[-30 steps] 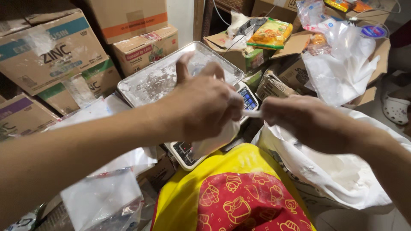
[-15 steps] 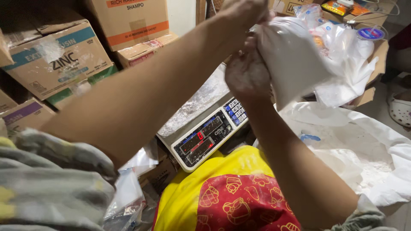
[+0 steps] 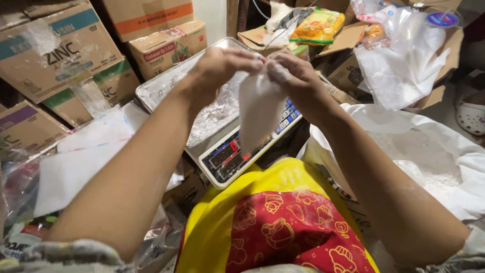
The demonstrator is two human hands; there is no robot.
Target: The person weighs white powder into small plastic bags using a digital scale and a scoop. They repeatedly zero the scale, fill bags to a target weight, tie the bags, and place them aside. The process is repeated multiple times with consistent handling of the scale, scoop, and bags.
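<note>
Left hand (image 3: pixel 217 65) and right hand (image 3: pixel 295 78) raised together over the digital weighing scale with a powder-dusted steel tray (image 3: pixel 166 88). Both pinch the top of a small clear plastic bag filled with white powder (image 3: pixel 258 114); fingertips (image 3: pixel 252 54) of the two hands nearly meet at the bag's neck, closed on the plastic. The bag hangs straight down below the fingers, in front of the scale's keypad and display, clear of the tray. Large white sack of powder (image 3: pixel 434 167) lies open to the right. Stacked cardboard cartons (image 3: pixel 60 55) stand at left. Yellow and red patterned apron (image 3: pixel 283 227) below.
</note>
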